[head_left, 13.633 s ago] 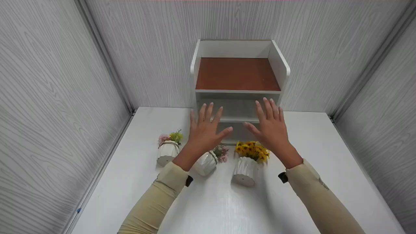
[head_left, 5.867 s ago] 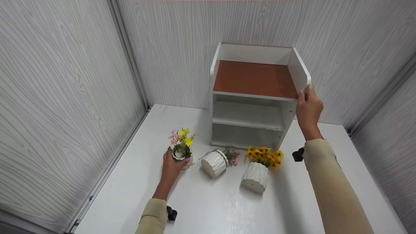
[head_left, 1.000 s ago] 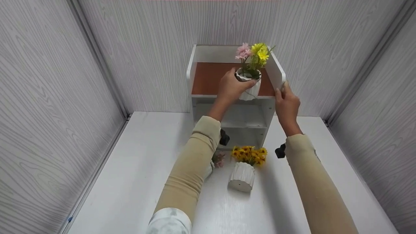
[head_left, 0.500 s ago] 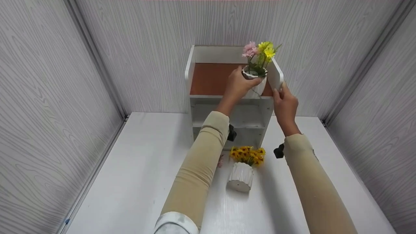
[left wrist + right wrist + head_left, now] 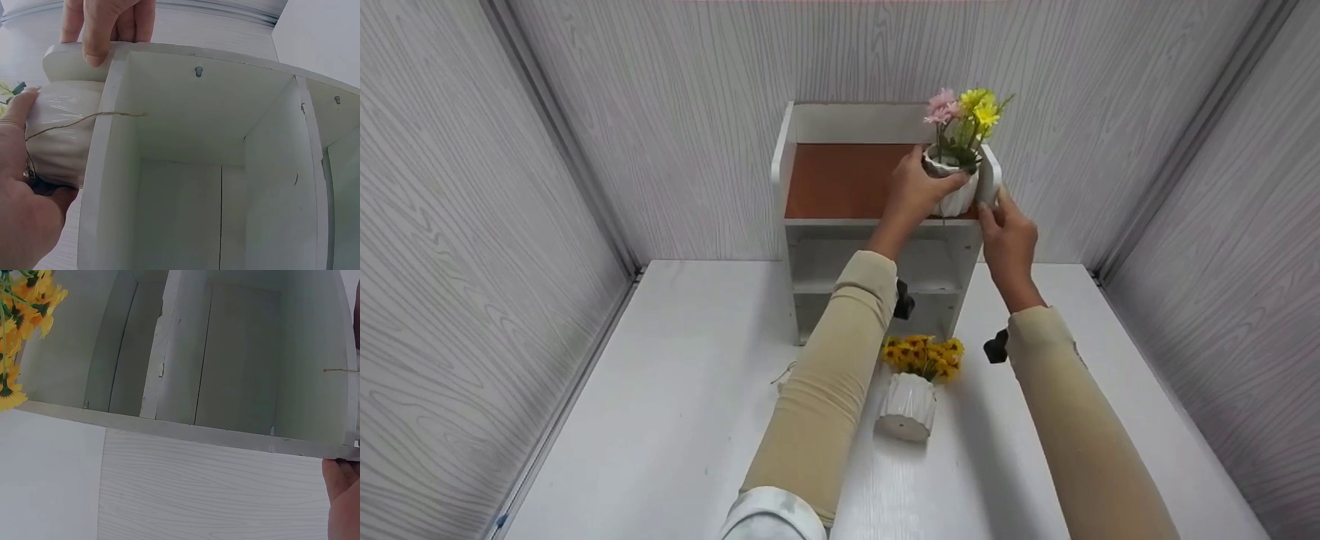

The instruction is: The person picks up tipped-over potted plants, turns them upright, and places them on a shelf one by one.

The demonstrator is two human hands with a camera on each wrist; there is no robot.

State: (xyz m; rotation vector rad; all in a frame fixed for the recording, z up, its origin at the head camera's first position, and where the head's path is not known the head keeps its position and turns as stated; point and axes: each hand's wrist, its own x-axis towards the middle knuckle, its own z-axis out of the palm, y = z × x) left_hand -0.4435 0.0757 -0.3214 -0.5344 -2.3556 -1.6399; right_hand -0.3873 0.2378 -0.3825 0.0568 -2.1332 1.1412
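Note:
My left hand point(image 5: 919, 191) grips a white ribbed pot point(image 5: 962, 198) of pink and yellow flowers point(image 5: 964, 116) at the right front corner of the brown top shelf point(image 5: 847, 180). The pot is upright and close against the side panel. I cannot tell whether it rests on the board. My right hand point(image 5: 1003, 229) pinches the front edge of the white shelf unit's right side panel point(image 5: 988, 176). In the left wrist view, the left hand point(image 5: 22, 202) wraps the pot point(image 5: 62, 146), and the right hand's fingers point(image 5: 98, 28) curl over the panel edge.
A second white pot point(image 5: 907, 405) with yellow flowers point(image 5: 922, 356) lies on its side on the white table point(image 5: 660, 390), in front of the shelf unit. My left sleeve point(image 5: 825, 390) hides what is behind it. Grey walls close in on three sides. The lower shelves point(image 5: 185, 169) hold nothing.
The left hand has carried the flower pot from the table up to the top shelf and, in the last second, further right against the side panel. The right hand keeps its hold on the panel.

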